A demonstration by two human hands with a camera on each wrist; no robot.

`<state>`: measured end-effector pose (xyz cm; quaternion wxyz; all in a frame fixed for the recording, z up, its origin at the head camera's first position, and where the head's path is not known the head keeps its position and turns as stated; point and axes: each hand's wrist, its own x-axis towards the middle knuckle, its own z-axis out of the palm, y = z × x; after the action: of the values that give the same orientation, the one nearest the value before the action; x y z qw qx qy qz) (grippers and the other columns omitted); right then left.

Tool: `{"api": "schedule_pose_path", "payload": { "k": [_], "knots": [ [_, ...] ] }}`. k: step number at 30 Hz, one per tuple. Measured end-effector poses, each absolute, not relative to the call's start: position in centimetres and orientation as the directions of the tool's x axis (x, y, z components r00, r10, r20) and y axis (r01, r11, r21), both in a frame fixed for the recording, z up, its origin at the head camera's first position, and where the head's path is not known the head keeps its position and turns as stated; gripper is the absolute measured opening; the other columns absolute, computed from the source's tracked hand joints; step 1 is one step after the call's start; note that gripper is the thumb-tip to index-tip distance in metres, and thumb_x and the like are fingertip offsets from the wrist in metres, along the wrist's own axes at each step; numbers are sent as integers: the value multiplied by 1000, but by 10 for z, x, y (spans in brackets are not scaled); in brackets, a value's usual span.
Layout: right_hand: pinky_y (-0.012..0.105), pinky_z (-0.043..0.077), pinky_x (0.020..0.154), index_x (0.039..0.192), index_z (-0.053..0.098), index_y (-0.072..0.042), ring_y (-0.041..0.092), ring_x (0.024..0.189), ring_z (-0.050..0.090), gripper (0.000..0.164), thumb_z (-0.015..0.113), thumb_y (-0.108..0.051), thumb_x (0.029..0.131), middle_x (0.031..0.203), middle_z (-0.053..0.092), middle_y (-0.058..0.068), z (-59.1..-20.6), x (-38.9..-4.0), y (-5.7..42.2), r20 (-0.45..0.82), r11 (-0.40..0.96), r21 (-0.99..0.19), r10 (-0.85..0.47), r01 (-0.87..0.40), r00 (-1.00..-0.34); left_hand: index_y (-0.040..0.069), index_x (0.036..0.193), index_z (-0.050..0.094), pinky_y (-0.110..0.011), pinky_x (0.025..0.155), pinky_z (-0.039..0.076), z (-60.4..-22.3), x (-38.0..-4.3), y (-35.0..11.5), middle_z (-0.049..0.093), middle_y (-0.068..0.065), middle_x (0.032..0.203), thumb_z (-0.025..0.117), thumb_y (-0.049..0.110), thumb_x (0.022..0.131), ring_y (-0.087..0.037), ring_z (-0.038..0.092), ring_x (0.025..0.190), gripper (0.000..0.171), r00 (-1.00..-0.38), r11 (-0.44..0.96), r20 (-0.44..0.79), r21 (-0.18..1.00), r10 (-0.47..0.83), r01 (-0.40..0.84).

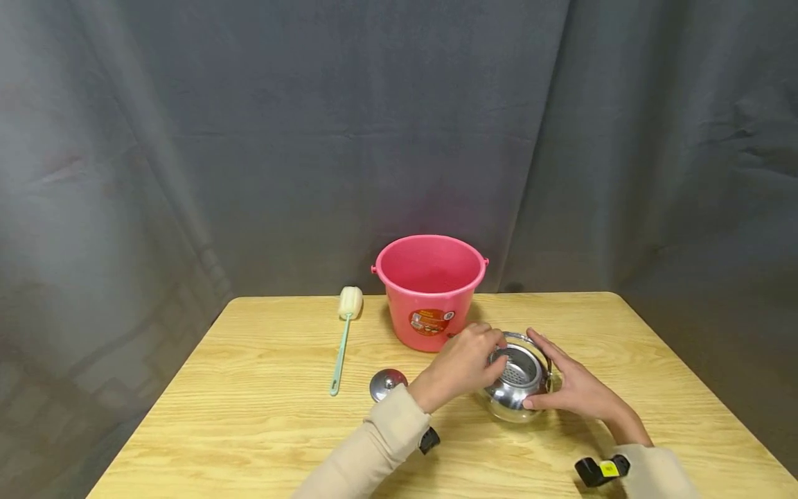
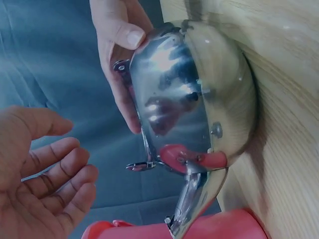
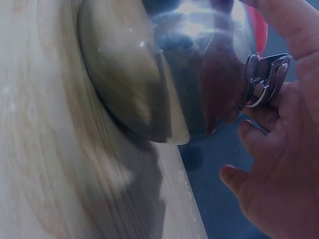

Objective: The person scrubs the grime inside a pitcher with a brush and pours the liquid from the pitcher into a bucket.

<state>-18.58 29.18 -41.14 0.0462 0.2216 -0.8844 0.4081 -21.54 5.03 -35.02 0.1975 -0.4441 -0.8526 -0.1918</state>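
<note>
A shiny steel teapot point(image 1: 508, 400) stands uncovered at the right of the table, a perforated strainer point(image 1: 516, 374) visible in its mouth. My right hand point(image 1: 576, 388) holds its right side, thumb against the body and fingers by the raised handle point(image 1: 542, 346). In the right wrist view, the handle's hinge point(image 3: 266, 79) lies between thumb and fingers. Over the pot's left rim hovers my left hand point(image 1: 464, 360), fingers loosely bent. The left wrist view shows that hand apart from the pot, holding nothing. The spout point(image 2: 194, 201) points toward the bucket.
Behind the teapot stands a pink bucket point(image 1: 402, 308) with a red label. A round metal lid point(image 1: 385, 381) lies left of my left hand, partly covered by the sleeve. Farther left is a sponge brush point(image 1: 341, 350) with a green handle. Grey curtain hangs behind the table.
</note>
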Motion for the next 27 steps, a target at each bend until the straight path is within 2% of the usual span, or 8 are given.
{"api": "schedule_pose_path", "payload": {
  "k": [3, 7, 14, 18, 27],
  "knots": [
    [74, 25, 94, 156, 17, -19, 54, 135, 17, 109, 86, -21, 72, 156, 17, 23, -413, -188, 290, 263, 559, -709, -357, -430, -897, 9, 99, 68, -12, 76, 45, -352, -217, 53, 61, 2, 93, 69, 20, 87, -7, 55, 89, 16, -504, 522, 493, 114, 709, 845],
    [74, 25, 94, 156, 17, -20, 54, 135, 17, 109, 86, -19, 72, 156, 17, 23, -413, -188, 290, 265, 552, -717, -347, -425, -900, 11, 100, 67, -12, 76, 44, -354, -218, 58, 61, 3, 95, 68, 22, 88, -7, 56, 89, 16, -473, 507, 480, 66, 739, 859],
    [74, 27, 93, 156, 15, -20, 54, 134, 20, 110, 86, -21, 72, 155, 18, 25, -412, -189, 291, 250, 570, -712, -340, -410, -907, 13, 103, 68, -13, 79, 45, -360, -218, 70, 62, 4, 101, 67, 27, 90, -7, 56, 94, 19, -497, 535, 415, 31, 762, 845],
    [73, 28, 93, 156, 15, -20, 53, 133, 22, 110, 86, -21, 72, 154, 19, 26, -413, -189, 290, 244, 567, -716, -343, -407, -907, 13, 101, 70, -14, 78, 45, -365, -218, 75, 63, 4, 100, 67, 25, 90, -6, 57, 92, 17, -489, 517, 392, 37, 779, 855],
    [69, 29, 95, 156, 14, -20, 49, 133, 23, 110, 86, -23, 73, 153, 20, 25, -413, -188, 290, 249, 556, -728, -333, -402, -910, 16, 88, 69, -14, 76, 45, -371, -219, 84, 62, 8, 88, 66, 22, 89, -2, 57, 81, 7, -411, 449, 392, -5, 823, 894]
  ]
}}
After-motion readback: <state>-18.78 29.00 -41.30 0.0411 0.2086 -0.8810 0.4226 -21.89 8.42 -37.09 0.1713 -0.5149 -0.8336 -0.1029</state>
